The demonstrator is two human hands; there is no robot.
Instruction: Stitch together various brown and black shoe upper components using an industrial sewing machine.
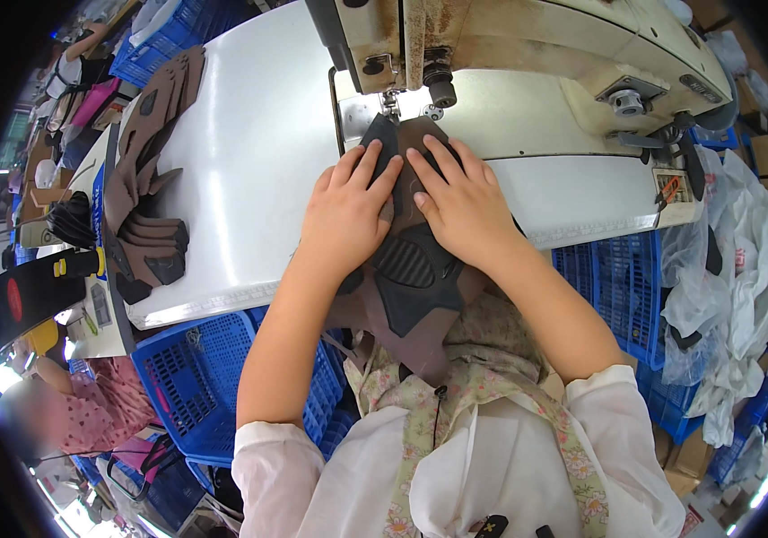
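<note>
A brown sewn piece with dark grey patches (415, 269) runs from beneath the sewing machine's presser foot (390, 106) toward me and hangs over the table's front edge. My left hand (351, 211) lies on its left side, fingers stretched flat on a dark patch close to the foot. On the other side my right hand (461, 204) rests with its fingers spread over the brown and dark material. Both hands press from above, a strip of the piece showing between them. The sewing machine (510, 45) stands over the far end of the piece.
Similar brown pieces (137, 179) lie stacked along the table's left end. Blue plastic baskets (200, 386) stand below the table at left and right. Clear plastic bags (725, 278) hang at the right. Another person (101, 403) sits at the lower left.
</note>
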